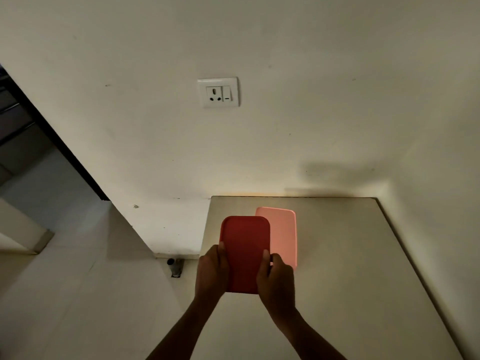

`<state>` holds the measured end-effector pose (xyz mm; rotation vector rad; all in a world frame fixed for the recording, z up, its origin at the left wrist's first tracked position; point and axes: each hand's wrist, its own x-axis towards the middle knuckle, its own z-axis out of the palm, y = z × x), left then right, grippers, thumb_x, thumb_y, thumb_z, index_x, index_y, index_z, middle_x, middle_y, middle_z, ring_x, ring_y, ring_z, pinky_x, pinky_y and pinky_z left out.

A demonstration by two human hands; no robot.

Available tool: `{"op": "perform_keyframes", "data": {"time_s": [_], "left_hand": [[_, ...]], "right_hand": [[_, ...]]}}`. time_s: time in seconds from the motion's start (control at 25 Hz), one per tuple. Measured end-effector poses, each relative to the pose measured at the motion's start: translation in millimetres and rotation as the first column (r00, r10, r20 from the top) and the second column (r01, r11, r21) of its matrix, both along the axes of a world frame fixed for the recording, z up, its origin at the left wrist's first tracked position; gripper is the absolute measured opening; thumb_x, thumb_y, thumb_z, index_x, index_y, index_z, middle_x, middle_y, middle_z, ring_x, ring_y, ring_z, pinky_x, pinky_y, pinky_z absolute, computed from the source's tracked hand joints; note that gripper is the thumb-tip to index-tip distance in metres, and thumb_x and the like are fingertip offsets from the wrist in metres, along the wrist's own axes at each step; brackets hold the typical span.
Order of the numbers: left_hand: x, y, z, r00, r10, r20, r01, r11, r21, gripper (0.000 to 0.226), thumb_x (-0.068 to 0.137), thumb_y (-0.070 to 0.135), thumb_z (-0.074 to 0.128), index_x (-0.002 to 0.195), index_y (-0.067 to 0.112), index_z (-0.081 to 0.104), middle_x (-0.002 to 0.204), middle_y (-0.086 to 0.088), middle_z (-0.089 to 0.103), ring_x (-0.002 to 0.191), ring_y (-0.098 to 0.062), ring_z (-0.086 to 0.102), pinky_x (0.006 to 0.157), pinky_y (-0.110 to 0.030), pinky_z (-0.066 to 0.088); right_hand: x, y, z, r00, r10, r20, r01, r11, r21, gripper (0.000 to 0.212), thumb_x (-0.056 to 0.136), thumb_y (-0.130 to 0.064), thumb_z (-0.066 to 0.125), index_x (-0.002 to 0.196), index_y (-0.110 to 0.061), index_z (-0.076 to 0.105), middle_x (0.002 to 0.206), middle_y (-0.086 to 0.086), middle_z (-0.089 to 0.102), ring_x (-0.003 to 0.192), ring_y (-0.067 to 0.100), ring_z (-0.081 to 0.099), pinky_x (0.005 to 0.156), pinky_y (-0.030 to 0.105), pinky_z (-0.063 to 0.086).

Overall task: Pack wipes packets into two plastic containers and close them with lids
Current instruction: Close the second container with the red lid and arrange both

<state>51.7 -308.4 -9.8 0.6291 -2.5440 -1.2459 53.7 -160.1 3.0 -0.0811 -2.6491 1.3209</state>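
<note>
The dark red lid (245, 248) is held by both hands at its near end, above the left part of the counter (337, 255). The left hand (211, 271) is closed on the lid's left long edge: its thumb (221, 246) is laid on the top face just inside the rim, and the remaining fingers are tucked under the lid, out of sight. The right hand (276, 278) is closed on the right long edge in the same way, with its thumb (266, 255) pressed on the top face. Each grip is thus clamped on the lid.

The lid is seen as a flat rectangle with rounded corners and a raised border, its long side pointing away from the person. Whether a container is carried beneath it cannot be told.

A pink lid (284, 235) of the same shape is seen just beside and behind it to the right, on the counter; its left part is covered in view by the red one, and the right hand is placed in front of its near corner. Whether the two are touching cannot be told.

A white wall socket (218, 92) is mounted on the wall behind the counter, and pale floor (78, 281) is seen to the left.
</note>
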Motion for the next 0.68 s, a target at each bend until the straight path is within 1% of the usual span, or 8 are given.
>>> {"op": "perform_keyframes", "data": {"time_s": [0.12, 0.24, 0.32, 0.36, 0.44, 0.48, 0.56, 0.68], "left_hand": [[-22, -64, -15, 0.994, 0.078, 0.078, -0.076, 0.997, -0.030, 0.053, 0.109, 0.038, 0.033, 0.060, 0.024, 0.045, 0.054, 0.009, 0.053, 0.048, -0.005, 0.050, 0.045, -0.019, 0.031], [-54, -109, -34, 0.971, 0.060, 0.231, -0.061, 0.998, -0.004, 0.052, 0.109, 0.038, 0.032, 0.062, 0.021, 0.048, 0.062, 0.003, 0.057, 0.061, -0.019, 0.058, 0.051, -0.025, 0.038], [-83, -124, -48, 0.955, -0.006, 0.295, -0.015, 0.998, 0.067, 0.043, 0.109, 0.033, 0.037, 0.082, 0.012, 0.063, 0.081, -0.008, 0.068, 0.077, -0.025, 0.063, 0.063, -0.030, 0.046], [-98, -127, -53, 0.953, -0.046, 0.300, 0.006, 0.991, 0.131, 0.036, 0.109, 0.030, 0.040, 0.105, 0.007, 0.067, 0.101, -0.013, 0.072, 0.088, -0.028, 0.066, 0.072, -0.032, 0.050], [-128, -132, -60, 0.948, -0.138, 0.285, 0.072, 0.971, 0.230, 0.039, 0.107, 0.022, 0.046, 0.141, 0.004, 0.052, 0.130, -0.015, 0.065, 0.112, -0.032, 0.066, 0.087, -0.038, 0.056], [-142, -134, -63, 0.946, -0.167, 0.279, 0.097, 0.963, 0.250, 0.043, 0.107, 0.021, 0.048, 0.147, 0.005, 0.046, 0.136, -0.015, 0.062, 0.117, -0.033, 0.065, 0.093, -0.042, 0.058], [-166, -139, -70, 0.947, -0.164, 0.276, 0.099, 0.967, 0.234, 0.047, 0.105, 0.020, 0.050, 0.150, 0.008, 0.042, 0.139, -0.015, 0.061, 0.119, -0.033, 0.065, 0.090, -0.038, 0.056], [-194, -143, -83, 0.955, -0.120, 0.270, 0.058, 0.972, 0.230, 0.050, 0.104, 0.021, 0.053, 0.152, 0.013, 0.039, 0.138, -0.013, 0.063, 0.114, -0.030, 0.065, 0.081, -0.029, 0.046]], "right_hand": [[-25, -58, -8, 0.981, 0.118, 0.156, -0.110, 0.992, -0.056, 0.042, 0.106, -0.031, 0.044, 0.081, -0.003, 0.062, 0.065, 0.014, 0.067, 0.055, 0.029, 0.066, 0.053, 0.043, 0.054], [-58, -95, -26, 0.913, 0.214, 0.348, -0.184, 0.976, -0.117, 0.039, 0.107, -0.030, 0.038, 0.093, -0.002, 0.061, 0.081, 0.017, 0.070, 0.060, 0.034, 0.072, 0.049, 0.036, 0.055], [-87, -111, -40, 0.879, 0.196, 0.435, -0.185, 0.980, -0.068, 0.038, 0.107, -0.025, 0.034, 0.099, 0.000, 0.060, 0.091, 0.018, 0.069, 0.068, 0.038, 0.074, 0.056, 0.041, 0.059], [-104, -117, -45, 0.862, 0.176, 0.475, -0.171, 0.984, -0.054, 0.036, 0.107, -0.023, 0.034, 0.103, 0.002, 0.060, 0.096, 0.018, 0.069, 0.071, 0.038, 0.074, 0.058, 0.042, 0.061], [-144, -126, -55, 0.822, 0.154, 0.548, -0.140, 0.988, -0.067, 0.029, 0.105, -0.017, 0.041, 0.116, 0.004, 0.059, 0.107, 0.020, 0.069, 0.080, 0.037, 0.075, 0.049, 0.037, 0.060], [-165, -128, -58, 0.800, 0.144, 0.582, -0.133, 0.989, -0.061, 0.027, 0.103, -0.014, 0.048, 0.122, 0.003, 0.057, 0.113, 0.020, 0.068, 0.086, 0.036, 0.075, 0.041, 0.029, 0.054], [-203, -133, -66, 0.761, 0.140, 0.634, -0.166, 0.986, -0.018, 0.033, 0.098, -0.012, 0.061, 0.128, 0.001, 0.055, 0.120, 0.019, 0.067, 0.097, 0.035, 0.073, 0.041, 0.022, 0.049], [-242, -140, -76, 0.773, 0.155, 0.615, -0.200, 0.980, 0.005, 0.030, 0.103, -0.018, 0.051, 0.125, 0.002, 0.057, 0.113, 0.021, 0.069, 0.085, 0.038, 0.075, 0.060, 0.040, 0.063]]}}
